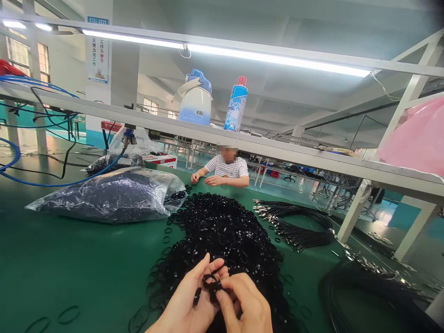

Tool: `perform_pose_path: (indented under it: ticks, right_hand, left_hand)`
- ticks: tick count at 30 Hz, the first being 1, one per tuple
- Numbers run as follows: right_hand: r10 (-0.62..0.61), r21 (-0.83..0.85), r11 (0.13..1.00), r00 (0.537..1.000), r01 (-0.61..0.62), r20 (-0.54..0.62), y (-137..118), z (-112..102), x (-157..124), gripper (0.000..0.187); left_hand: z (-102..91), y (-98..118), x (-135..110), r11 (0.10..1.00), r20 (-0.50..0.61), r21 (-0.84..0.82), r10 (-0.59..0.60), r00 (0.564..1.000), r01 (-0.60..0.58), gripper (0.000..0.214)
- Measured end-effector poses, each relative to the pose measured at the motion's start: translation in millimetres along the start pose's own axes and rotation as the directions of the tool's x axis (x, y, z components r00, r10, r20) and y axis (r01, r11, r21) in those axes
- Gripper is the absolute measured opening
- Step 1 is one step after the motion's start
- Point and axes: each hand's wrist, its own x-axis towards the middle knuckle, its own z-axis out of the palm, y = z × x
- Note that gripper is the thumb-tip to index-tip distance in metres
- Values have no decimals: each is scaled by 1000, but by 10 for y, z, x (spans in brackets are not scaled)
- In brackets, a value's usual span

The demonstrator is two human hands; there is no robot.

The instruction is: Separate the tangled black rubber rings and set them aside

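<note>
Ring (210,281) (black rubber) between both grips (183,300) (244,303)

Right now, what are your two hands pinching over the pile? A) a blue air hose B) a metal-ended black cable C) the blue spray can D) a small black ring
D. Your left hand and right hand pinch a small black ring between their fingers, just above the heap of similar black rings.
</note>
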Motion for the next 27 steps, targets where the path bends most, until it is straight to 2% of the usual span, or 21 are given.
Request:
perform_pose_path:
  ticks: [6,9,12,14,16,19,22,24,27]
  right_hand:
    - [208,-93,974,978,-206,14,34,-172,102,10]
    - [342,-47,939,938,-340,51,21,-268,160,8]
    - [398,67,909,906,-410,141,33,-355,216,13]
    - [400,87,903,896,-421,193,57,-390,237,17]
    - [394,89,904,895,-419,210,93,-407,243,19]
    - [405,186,880,895,-437,185,152,-426,245,19]
    - [411,216,877,903,-429,125,190,-472,261,18]
    - [390,115,909,914,-402,108,207,-505,274,15]
    - [365,-113,929,925,-354,109,236,-512,269,9]
  left_hand:
    - [71,-22,-109,991,122,36,-134,983,131,36]
    - [66,-47,-116,992,106,83,-102,989,94,23]
    - [19,-67,-85,970,157,244,-56,986,16,17]
    - [-16,-63,-51,904,203,424,-35,978,-56,24]
    - [-39,-42,-15,798,233,583,19,972,-155,28]
    - [-36,10,14,697,237,685,64,969,-213,31]
    - [-11,55,-1,713,227,669,71,971,-208,31]
    - [2,74,-18,724,232,656,78,970,-215,34]
    - [-1,88,-21,753,213,639,21,977,-156,44]
